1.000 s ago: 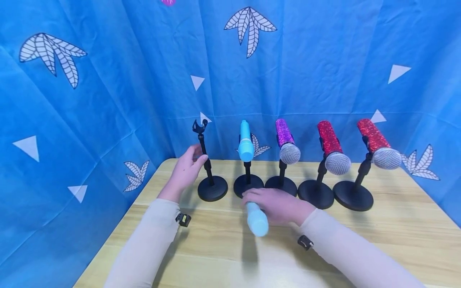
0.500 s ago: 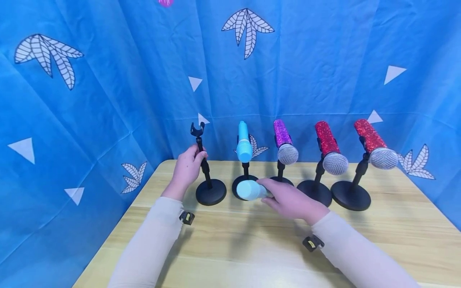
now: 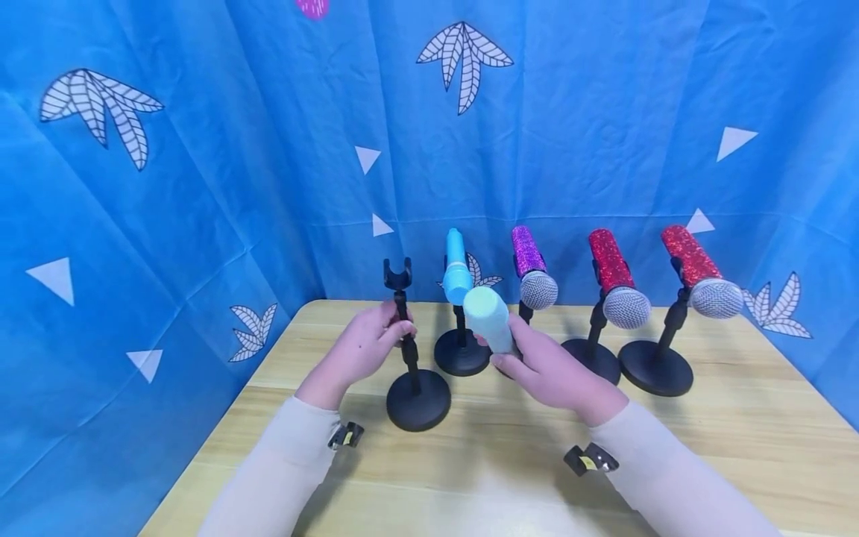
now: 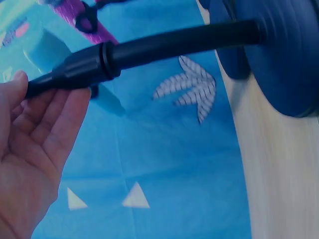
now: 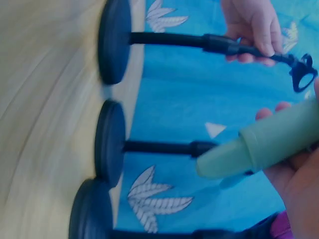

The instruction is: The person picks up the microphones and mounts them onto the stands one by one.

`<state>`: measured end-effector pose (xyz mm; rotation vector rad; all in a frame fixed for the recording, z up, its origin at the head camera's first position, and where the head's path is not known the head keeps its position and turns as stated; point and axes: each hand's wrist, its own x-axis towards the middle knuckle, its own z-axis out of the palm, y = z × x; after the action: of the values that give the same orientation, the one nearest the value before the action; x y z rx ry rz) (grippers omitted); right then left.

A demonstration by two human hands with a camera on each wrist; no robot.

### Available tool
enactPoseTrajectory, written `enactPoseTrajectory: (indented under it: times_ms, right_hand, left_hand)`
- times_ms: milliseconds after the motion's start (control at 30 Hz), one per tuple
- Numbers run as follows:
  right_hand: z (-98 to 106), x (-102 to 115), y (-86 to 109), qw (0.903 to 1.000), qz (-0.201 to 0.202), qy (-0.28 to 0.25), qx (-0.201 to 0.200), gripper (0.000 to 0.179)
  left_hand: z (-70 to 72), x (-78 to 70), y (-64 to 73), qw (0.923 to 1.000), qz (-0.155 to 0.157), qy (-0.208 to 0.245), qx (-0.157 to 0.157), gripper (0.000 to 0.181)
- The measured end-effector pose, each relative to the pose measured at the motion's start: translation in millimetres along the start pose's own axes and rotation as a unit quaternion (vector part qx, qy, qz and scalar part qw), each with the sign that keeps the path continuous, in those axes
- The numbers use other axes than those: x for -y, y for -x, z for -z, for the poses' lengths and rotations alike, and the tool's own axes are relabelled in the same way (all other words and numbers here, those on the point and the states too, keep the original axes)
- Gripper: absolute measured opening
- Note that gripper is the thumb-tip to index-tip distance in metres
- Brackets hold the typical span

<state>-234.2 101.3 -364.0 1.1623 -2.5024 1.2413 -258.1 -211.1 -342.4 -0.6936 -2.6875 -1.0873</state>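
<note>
My left hand [image 3: 365,344] pinches the upper pole of a black microphone stand [image 3: 411,358] between thumb and fingers. The stand's forked clip [image 3: 398,277] at the top holds nothing. In the left wrist view the round base [image 4: 286,55] is at the upper right; whether it touches the table I cannot tell. My right hand [image 3: 557,369] grips a light blue microphone [image 3: 488,317], raised with its head up and towards me. Its tapered tail end [image 5: 227,159] shows in the right wrist view, pointing at the stands' poles.
On the wooden table [image 3: 483,485], another light blue microphone [image 3: 457,272], a purple glittery one [image 3: 528,250] and two red glittery ones [image 3: 611,261] sit in black stands along the back. A blue patterned curtain [image 3: 570,112] hangs behind and to the left.
My left hand has taken hold of the stand's pole and brought it nearer and to the right. My right hand has raised the light blue microphone and turned its head upward.
</note>
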Motion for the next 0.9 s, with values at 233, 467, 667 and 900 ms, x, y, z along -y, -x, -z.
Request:
enactPoseTrajectory:
  times_ms: [233,467,667,900]
  right_hand:
    - [6,26,-7.8,0.9938,0.084,-0.032,-0.064,0.053]
    - [19,42,-21.2,0.9852,0.109,-0.074,-0.109,0.046]
    - [32,50,-33.1,0.971,0.129,-0.098,-0.176,0.049]
    - [45,55,-53.9,0.9598,0.153,-0.119,-0.202,0.059]
  left_hand:
    - [-17.7,-19.7,-1.5,0.9972,-0.065,0.002,0.036,0.012]
    - [-33.0,-31.1,-8.2,0.9927,-0.106,0.017,0.054,0.007]
    - [-46.3,-43.7,-12.8,0.9867,-0.146,0.019,0.069,0.008]
    - [-58.9,-53.2,-19.6,0.976,-0.209,0.007,0.059,0.005]
